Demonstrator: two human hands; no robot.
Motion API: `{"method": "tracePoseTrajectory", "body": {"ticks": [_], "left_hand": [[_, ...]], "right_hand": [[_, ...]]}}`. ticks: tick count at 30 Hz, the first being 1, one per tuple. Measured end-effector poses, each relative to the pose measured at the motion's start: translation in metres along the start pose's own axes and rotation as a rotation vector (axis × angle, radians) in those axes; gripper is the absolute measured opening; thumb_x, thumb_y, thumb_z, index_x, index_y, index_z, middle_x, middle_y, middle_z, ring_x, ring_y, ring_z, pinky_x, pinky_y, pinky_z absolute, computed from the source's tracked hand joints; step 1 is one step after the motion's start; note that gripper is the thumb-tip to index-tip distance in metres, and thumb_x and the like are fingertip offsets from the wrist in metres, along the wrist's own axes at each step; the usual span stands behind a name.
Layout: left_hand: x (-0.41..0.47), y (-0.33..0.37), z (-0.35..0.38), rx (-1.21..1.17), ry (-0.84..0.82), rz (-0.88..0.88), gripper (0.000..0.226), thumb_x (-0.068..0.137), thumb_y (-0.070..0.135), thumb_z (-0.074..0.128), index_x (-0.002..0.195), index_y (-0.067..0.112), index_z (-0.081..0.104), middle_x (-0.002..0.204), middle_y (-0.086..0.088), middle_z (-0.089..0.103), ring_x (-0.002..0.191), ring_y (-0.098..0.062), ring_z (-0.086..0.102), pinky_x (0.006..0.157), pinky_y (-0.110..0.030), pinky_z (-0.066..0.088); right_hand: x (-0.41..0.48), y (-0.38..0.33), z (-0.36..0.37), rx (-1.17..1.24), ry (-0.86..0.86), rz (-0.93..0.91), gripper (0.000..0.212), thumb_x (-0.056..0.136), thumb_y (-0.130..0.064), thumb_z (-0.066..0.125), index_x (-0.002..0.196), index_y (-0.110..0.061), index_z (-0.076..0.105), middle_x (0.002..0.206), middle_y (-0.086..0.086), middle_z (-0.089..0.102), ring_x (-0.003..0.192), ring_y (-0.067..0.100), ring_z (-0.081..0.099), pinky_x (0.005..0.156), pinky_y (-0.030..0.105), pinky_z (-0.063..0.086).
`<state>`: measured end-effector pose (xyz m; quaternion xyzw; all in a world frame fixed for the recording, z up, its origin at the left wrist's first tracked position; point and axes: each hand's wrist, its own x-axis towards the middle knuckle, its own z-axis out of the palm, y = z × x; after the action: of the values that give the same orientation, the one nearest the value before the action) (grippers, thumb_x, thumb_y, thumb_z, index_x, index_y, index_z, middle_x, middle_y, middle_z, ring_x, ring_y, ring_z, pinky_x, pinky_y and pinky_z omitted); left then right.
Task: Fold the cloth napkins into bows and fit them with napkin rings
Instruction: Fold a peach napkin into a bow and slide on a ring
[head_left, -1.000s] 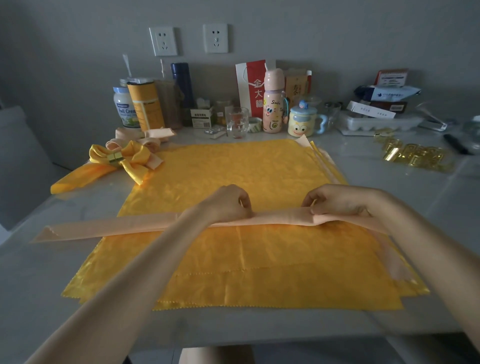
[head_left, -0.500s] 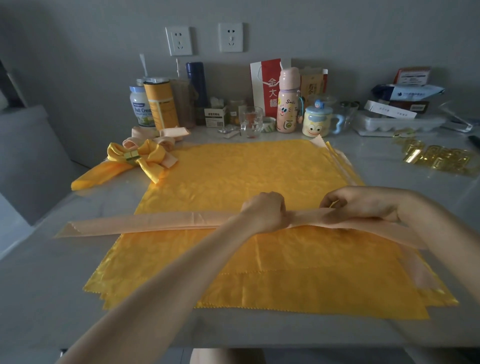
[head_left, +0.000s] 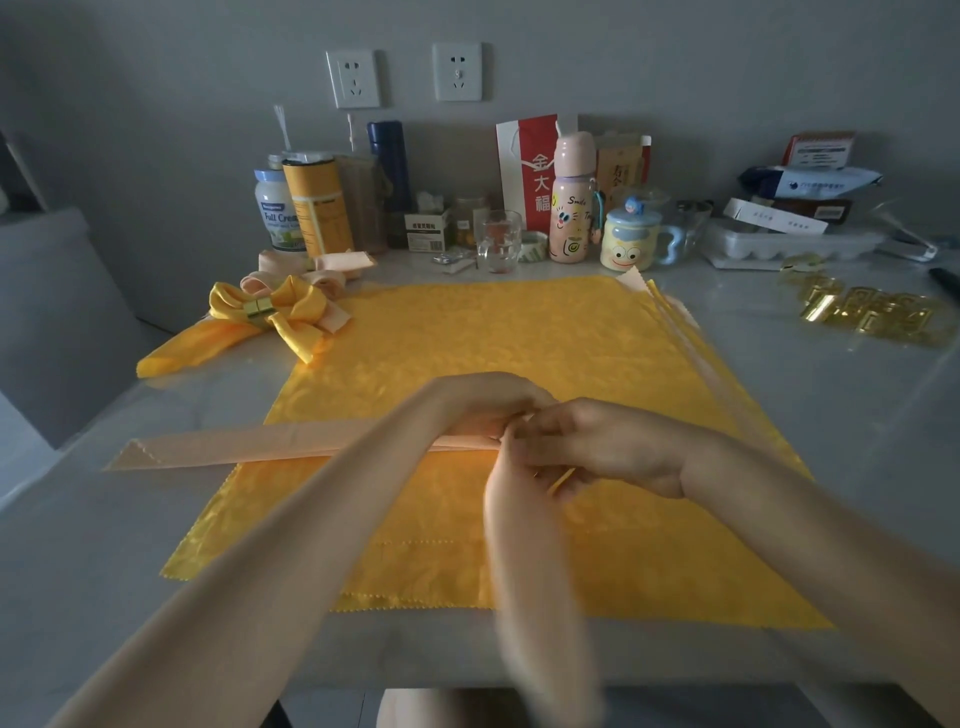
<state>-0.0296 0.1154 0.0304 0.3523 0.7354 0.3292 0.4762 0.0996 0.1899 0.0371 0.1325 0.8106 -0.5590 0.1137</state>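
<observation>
A peach napkin (head_left: 244, 448), folded into a long narrow strip, lies across the stack of yellow napkins (head_left: 519, 343). My left hand (head_left: 485, 402) grips the strip near its middle. My right hand (head_left: 602, 447) meets it there and pinches the strip's right half, which now hangs blurred toward me (head_left: 530, 561). A finished yellow bow (head_left: 270, 312) with a gold ring sits at the far left, with a peach bow (head_left: 311, 270) behind it. Loose gold napkin rings (head_left: 872, 312) lie at the far right.
Along the wall stand a milk-powder jar (head_left: 275, 210), an orange canister (head_left: 317, 205), a glass (head_left: 498, 241), a pink bottle (head_left: 571, 202), a cartoon mug (head_left: 631, 239), an egg tray (head_left: 789, 244) and boxes. A grey chair (head_left: 57, 322) stands left of the table.
My hands have come together at the strip's middle. The strip's right half has swung from the table toward me. The camera view has shifted left.
</observation>
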Motion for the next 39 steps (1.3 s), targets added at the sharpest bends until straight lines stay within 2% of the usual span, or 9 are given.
{"method": "tracePoseTrajectory", "body": {"ticks": [2, 6, 10, 15, 21, 25, 31, 36, 39], "left_hand": [[-0.002, -0.001, -0.003, 0.08, 0.023, 0.01, 0.027, 0.092, 0.008, 0.043, 0.067, 0.01, 0.053, 0.056, 0.0, 0.053, 0.052, -0.011, 0.049, 0.05, -0.015, 0.04], [-0.002, -0.008, -0.006, 0.002, -0.078, -0.016, 0.023, 0.098, 0.016, 0.042, 0.095, 0.008, 0.063, 0.093, 0.002, 0.066, 0.088, -0.009, 0.061, 0.084, -0.02, 0.045], [-0.001, -0.015, -0.005, -0.144, -0.067, 0.034, 0.021, 0.098, 0.013, 0.043, 0.101, 0.003, 0.062, 0.094, -0.002, 0.067, 0.087, -0.012, 0.062, 0.08, -0.021, 0.048], [-0.004, -0.022, 0.012, 0.215, 0.358, 0.099, 0.017, 0.087, 0.025, 0.062, 0.083, 0.01, 0.07, 0.077, -0.004, 0.059, 0.072, -0.014, 0.053, 0.066, -0.028, 0.043], [-0.013, -0.035, 0.002, 0.517, 0.678, 0.258, 0.013, 0.087, 0.021, 0.061, 0.085, 0.012, 0.07, 0.084, 0.003, 0.061, 0.087, -0.013, 0.055, 0.064, -0.018, 0.037], [-0.028, -0.049, -0.024, 0.632, 0.463, 0.098, 0.025, 0.09, 0.028, 0.06, 0.112, 0.018, 0.067, 0.112, 0.003, 0.064, 0.105, -0.013, 0.057, 0.082, -0.021, 0.043], [-0.033, -0.032, -0.04, 0.768, 0.378, -0.058, 0.029, 0.088, 0.032, 0.06, 0.111, 0.017, 0.068, 0.114, 0.004, 0.063, 0.106, -0.015, 0.056, 0.09, -0.029, 0.046], [-0.016, -0.026, -0.05, 0.928, 0.311, -0.223, 0.036, 0.084, 0.037, 0.063, 0.107, 0.01, 0.069, 0.104, -0.003, 0.065, 0.092, -0.022, 0.06, 0.074, -0.03, 0.046], [-0.007, -0.028, -0.053, 0.922, 0.317, -0.24, 0.032, 0.086, 0.034, 0.062, 0.099, 0.006, 0.068, 0.094, -0.006, 0.065, 0.078, -0.021, 0.055, 0.064, -0.028, 0.041]], "right_hand": [[0.002, 0.0, -0.007, 0.019, -0.008, -0.023, 0.031, 0.094, -0.032, 0.051, 0.099, -0.006, 0.067, 0.085, 0.006, 0.067, 0.073, 0.015, 0.061, 0.066, 0.024, 0.049], [0.017, 0.013, -0.026, -0.033, 0.354, -0.074, 0.014, 0.092, -0.022, 0.057, 0.087, -0.012, 0.066, 0.072, 0.001, 0.061, 0.061, 0.014, 0.052, 0.058, 0.025, 0.04], [0.026, 0.028, -0.025, -0.029, 0.234, -0.107, 0.015, 0.095, -0.012, 0.052, 0.103, -0.018, 0.063, 0.086, 0.003, 0.061, 0.068, 0.01, 0.055, 0.06, 0.021, 0.045], [0.027, 0.033, -0.027, -0.213, 0.181, -0.158, 0.016, 0.094, -0.022, 0.055, 0.107, -0.015, 0.062, 0.091, 0.005, 0.063, 0.068, 0.009, 0.055, 0.058, 0.015, 0.045], [0.037, 0.03, -0.026, -0.498, 0.192, -0.145, 0.017, 0.093, -0.012, 0.053, 0.108, -0.013, 0.061, 0.081, -0.004, 0.059, 0.076, 0.013, 0.055, 0.068, 0.022, 0.043], [0.035, 0.03, -0.026, -0.509, 0.165, -0.155, 0.018, 0.093, -0.014, 0.052, 0.107, -0.019, 0.062, 0.085, -0.009, 0.058, 0.074, 0.004, 0.053, 0.069, 0.017, 0.044], [0.032, 0.033, -0.022, -0.494, 0.22, -0.217, 0.015, 0.094, -0.013, 0.051, 0.097, -0.025, 0.06, 0.094, -0.014, 0.05, 0.083, 0.001, 0.05, 0.071, 0.011, 0.04], [0.029, 0.033, -0.023, -0.531, 0.222, -0.229, 0.012, 0.094, -0.017, 0.053, 0.091, -0.028, 0.059, 0.106, -0.006, 0.04, 0.082, 0.012, 0.05, 0.07, 0.018, 0.042], [0.03, 0.024, -0.025, -0.598, 0.19, -0.246, 0.012, 0.094, -0.018, 0.052, 0.092, -0.028, 0.058, 0.111, -0.004, 0.036, 0.077, 0.002, 0.042, 0.067, 0.014, 0.037]]}}
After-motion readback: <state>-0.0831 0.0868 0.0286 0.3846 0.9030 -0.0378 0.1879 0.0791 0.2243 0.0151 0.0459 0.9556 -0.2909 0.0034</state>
